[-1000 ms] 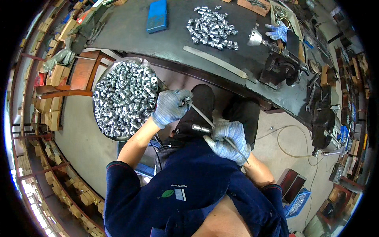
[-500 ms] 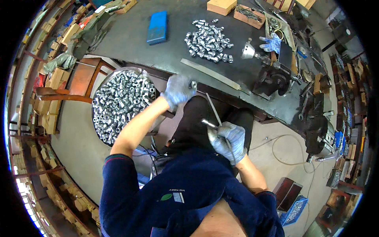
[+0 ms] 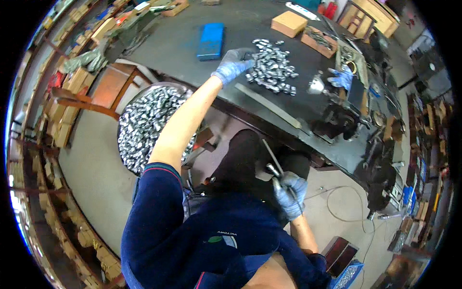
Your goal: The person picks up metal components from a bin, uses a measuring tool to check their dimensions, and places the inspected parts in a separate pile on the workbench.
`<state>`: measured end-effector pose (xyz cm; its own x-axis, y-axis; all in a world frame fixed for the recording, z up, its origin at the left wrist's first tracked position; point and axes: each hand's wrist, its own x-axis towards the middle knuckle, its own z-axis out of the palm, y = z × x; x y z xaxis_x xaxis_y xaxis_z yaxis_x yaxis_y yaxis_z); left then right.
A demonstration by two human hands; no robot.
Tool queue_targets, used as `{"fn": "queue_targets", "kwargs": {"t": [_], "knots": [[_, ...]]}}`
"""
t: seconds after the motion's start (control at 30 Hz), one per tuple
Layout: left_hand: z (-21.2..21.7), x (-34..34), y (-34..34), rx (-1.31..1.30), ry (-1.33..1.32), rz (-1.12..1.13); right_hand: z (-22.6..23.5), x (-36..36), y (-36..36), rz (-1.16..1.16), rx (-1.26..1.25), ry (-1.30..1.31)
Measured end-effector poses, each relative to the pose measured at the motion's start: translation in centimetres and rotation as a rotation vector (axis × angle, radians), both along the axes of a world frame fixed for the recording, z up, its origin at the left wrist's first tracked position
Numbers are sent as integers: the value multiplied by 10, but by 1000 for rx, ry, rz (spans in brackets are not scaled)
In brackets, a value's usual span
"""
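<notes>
My left hand (image 3: 234, 66), in a grey-blue work glove, reaches over the bench to the left edge of a pile of shiny metal fittings (image 3: 274, 70). Its fingers are blurred and partly hidden, so whether a fitting is in them does not show. Close to my lap, my gloved right hand (image 3: 290, 195) is closed around a long thin metal rod (image 3: 273, 155). A short shiny metal cylinder (image 3: 273, 169) also sticks out at that hand's fingers. To the left, a large round tub (image 3: 122, 113) is heaped with similar metal fittings (image 3: 149, 125).
On the dark workbench (image 3: 178, 48) lie a blue box (image 3: 211, 41) and a flat metal bar (image 3: 267, 105). A vise-like machine (image 3: 334, 118) stands at its right. A wooden chair (image 3: 113, 86) is beside the tub. Cables (image 3: 332, 197) run over the floor.
My left hand has moved from the bench's front edge, where it held a metal fitting, forward to the pile. My right hand still grips the rod. The view has shifted slightly.
</notes>
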<state>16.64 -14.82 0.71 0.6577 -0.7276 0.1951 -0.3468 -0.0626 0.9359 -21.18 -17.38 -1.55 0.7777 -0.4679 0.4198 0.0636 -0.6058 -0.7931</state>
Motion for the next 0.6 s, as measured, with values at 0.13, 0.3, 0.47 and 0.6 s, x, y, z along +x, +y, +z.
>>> {"fn": "queue_targets", "kwargs": {"t": [0.13,0.3,0.47,0.6], "knots": [[3,17,117,481,-443,-87,-5,-3,-1,47,54,105],[19,10,239,900,-464,40,-7,6,5,67,62,80],[-32,36,284,1158,-500,397,-8,15,8,186,112,57],[-57,28,260,1319,-513,468,-5,15,9,200,30,59]]}}
